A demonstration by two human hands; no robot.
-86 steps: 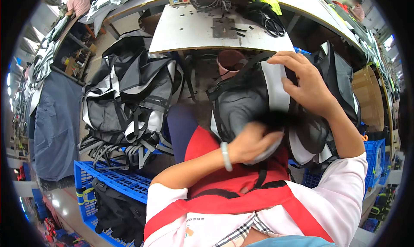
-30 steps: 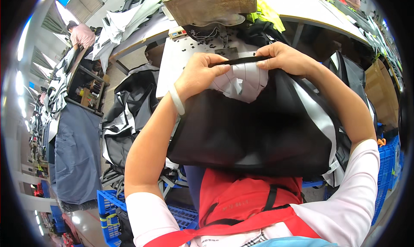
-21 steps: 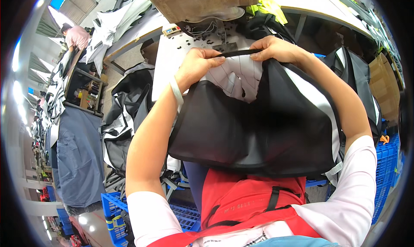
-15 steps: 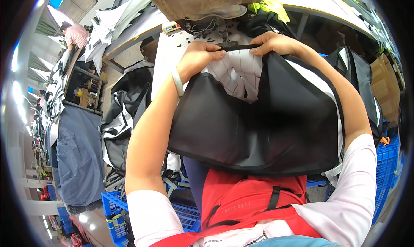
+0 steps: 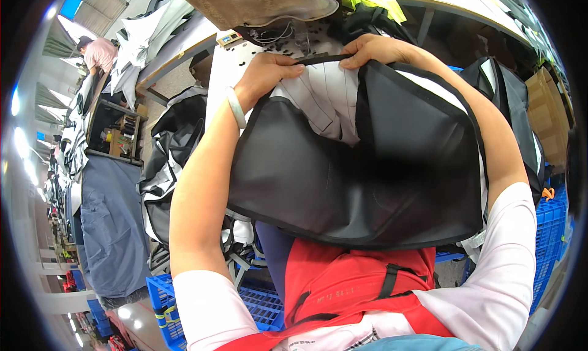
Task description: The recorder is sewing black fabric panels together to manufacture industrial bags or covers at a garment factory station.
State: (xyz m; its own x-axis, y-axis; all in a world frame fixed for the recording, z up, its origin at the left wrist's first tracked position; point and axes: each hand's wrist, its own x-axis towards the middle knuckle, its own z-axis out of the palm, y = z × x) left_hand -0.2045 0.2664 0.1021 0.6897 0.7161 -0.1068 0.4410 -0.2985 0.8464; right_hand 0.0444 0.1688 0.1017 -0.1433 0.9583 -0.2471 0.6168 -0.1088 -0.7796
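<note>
A black sheet-fabric piece [image 5: 288, 173] with bound black edges and a white lining hangs over my lap. My left hand [image 5: 264, 76] pinches its far edge between thumb and fingers, left of a V-shaped opening. Right of that opening, my right hand [image 5: 378, 49] pinches the same edge. The pale lining [image 5: 327, 90], marked with thin dark lines, shows creased through the opening between my hands. The far edge lies at the near end of a white worktable [image 5: 223, 75]. My fingertips behind the edge are partly hidden.
A brown box-like housing [image 5: 263, 2] stands on the worktable, with cables and dark scraps below it. Black-and-white fabric heaps [image 5: 165, 167] lie at left. Blue plastic crates [image 5: 551, 228] stand at both sides. Another person [image 5: 99, 54] is far left.
The view has shifted slightly. Both hands and the held edge appear a little further left and higher, and the lining's folds have changed shape. Both hands keep their pinch.
</note>
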